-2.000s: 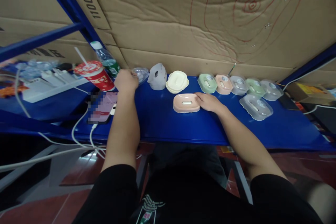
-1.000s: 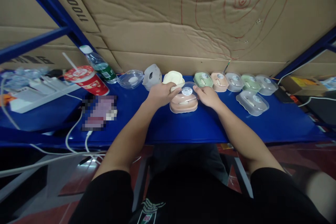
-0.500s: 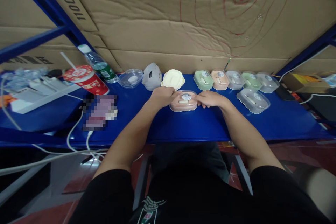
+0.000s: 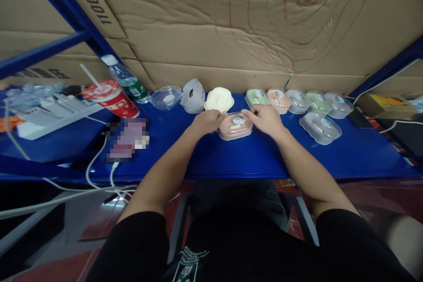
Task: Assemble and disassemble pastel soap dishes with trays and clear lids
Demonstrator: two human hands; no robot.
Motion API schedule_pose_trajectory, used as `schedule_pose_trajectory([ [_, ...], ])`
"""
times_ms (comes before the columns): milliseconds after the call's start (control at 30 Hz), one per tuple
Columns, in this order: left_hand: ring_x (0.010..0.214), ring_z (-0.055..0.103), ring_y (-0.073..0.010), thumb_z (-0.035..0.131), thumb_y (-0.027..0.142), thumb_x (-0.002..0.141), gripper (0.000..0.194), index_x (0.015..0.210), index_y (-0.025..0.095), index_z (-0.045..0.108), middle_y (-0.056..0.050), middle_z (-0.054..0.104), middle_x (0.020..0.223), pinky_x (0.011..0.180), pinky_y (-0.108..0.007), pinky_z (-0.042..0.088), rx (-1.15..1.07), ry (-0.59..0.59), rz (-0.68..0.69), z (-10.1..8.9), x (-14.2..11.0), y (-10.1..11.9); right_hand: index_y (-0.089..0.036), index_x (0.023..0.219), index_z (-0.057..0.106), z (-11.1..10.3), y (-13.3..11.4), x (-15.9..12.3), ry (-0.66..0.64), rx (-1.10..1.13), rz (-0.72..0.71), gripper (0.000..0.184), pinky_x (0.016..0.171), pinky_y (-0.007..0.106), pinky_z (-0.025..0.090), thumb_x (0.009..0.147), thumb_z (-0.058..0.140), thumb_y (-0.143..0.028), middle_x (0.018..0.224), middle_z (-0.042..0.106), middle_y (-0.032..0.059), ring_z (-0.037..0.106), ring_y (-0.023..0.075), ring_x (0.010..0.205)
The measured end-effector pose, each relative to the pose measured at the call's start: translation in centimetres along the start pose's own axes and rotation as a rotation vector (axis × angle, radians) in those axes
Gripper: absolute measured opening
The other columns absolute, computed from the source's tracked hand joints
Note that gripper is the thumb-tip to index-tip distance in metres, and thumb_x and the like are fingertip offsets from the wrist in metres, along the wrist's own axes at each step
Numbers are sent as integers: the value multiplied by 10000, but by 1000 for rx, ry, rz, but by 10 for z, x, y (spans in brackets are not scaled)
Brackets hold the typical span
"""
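A pink clear-lidded plastic container [image 4: 235, 131] with a round white label and a small white stick on top sits on the blue table between my hands, slightly turned. My left hand [image 4: 209, 121] is closed on its left upper edge. At its upper right corner, my right hand [image 4: 265, 120] pinches the rim, thumb and fingers near the label. Just behind stands a cream-coloured tub [image 4: 219, 99], and left of that a translucent grey-white piece with a dark slot [image 4: 192, 96]. A clear lid [image 4: 166, 98] lies farther left.
Several similar lidded containers [image 4: 298, 100] line the back right, with a grey one [image 4: 320, 128] in front. On the left are a red paper cup [image 4: 115, 101], a water bottle [image 4: 130, 83], a power strip [image 4: 49, 119] and white cables. A cardboard wall [image 4: 185, 31] closes the back.
My right hand has shifted from the container's right side up to its upper right corner. The container has turned a little and moved slightly right; my left hand stays at its left edge.
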State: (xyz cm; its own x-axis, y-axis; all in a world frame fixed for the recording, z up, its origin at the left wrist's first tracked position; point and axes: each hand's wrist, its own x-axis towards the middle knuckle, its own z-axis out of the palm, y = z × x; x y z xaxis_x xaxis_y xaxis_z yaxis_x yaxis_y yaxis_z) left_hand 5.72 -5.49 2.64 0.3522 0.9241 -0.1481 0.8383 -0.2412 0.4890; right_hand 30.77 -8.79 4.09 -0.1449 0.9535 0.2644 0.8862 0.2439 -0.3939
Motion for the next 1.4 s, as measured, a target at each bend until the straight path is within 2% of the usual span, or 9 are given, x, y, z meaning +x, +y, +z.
schedule_pose_trajectory([
  [200,573,704,-166,537,663,1050,553,1154,163,750,-122,844,985,582,-285,480,-519,-396,63,11,-4,13,-222,840,734,8,-23,-20,147,91,-268,450,747,348,450,1079,527,-543,803,762,62,699,223,799],
  [300,671,756,-172,657,607,1010,478,1180,177,775,-104,832,1012,641,-277,499,-604,-440,156,10,-5,13,-215,945,770,8,-34,-31,77,68,-340,456,783,359,474,1117,479,-520,912,802,76,737,245,889],
  [467,699,730,-147,620,377,1064,295,1229,171,753,-100,818,1063,683,-283,540,-594,-51,180,2,4,0,-228,1341,723,6,-48,-40,-71,6,-317,444,800,365,504,1150,435,-506,1133,833,82,772,265,989],
  [600,969,765,-240,651,326,1044,323,1311,169,744,-125,809,1221,968,-409,590,-208,389,138,-1,8,-7,-226,1196,760,3,-47,-37,-363,-176,-335,481,754,356,474,1166,378,-517,1140,825,99,769,270,972],
  [833,1331,655,-330,690,342,1023,360,1340,178,735,-141,679,1467,1163,-470,507,123,327,115,3,10,-14,-225,741,744,-13,-13,-20,-597,-171,-247,577,648,362,375,1064,543,-659,749,744,82,673,235,702],
  [1000,1277,667,-342,679,323,1014,364,1356,206,716,-147,640,1461,1071,-472,547,215,237,75,6,15,-20,-237,536,622,-19,20,-7,-533,-183,-31,684,627,363,371,930,678,-793,581,636,71,579,207,571],
  [1133,1257,671,-324,673,287,1009,325,1326,234,720,-128,652,1442,1046,-442,554,233,254,71,7,17,-20,-226,682,715,-1,7,-10,-232,-164,-31,597,666,360,435,981,647,-739,708,734,110,695,267,735],
  [1233,1273,668,-320,664,274,1011,318,1320,227,724,-125,652,1443,1057,-433,550,221,256,84,7,16,-18,-232,925,780,24,-15,-15,-78,197,-76,565,720,347,497,1032,554,-740,846,798,77,740,246,808],
  [1400,1277,672,-325,665,312,1013,302,1287,205,733,-137,653,1427,1057,-434,548,161,311,118,5,15,-16,-226,899,720,55,-11,-4,43,760,56,717,645,310,535,943,486,-903,710,706,20,668,173,607],
])
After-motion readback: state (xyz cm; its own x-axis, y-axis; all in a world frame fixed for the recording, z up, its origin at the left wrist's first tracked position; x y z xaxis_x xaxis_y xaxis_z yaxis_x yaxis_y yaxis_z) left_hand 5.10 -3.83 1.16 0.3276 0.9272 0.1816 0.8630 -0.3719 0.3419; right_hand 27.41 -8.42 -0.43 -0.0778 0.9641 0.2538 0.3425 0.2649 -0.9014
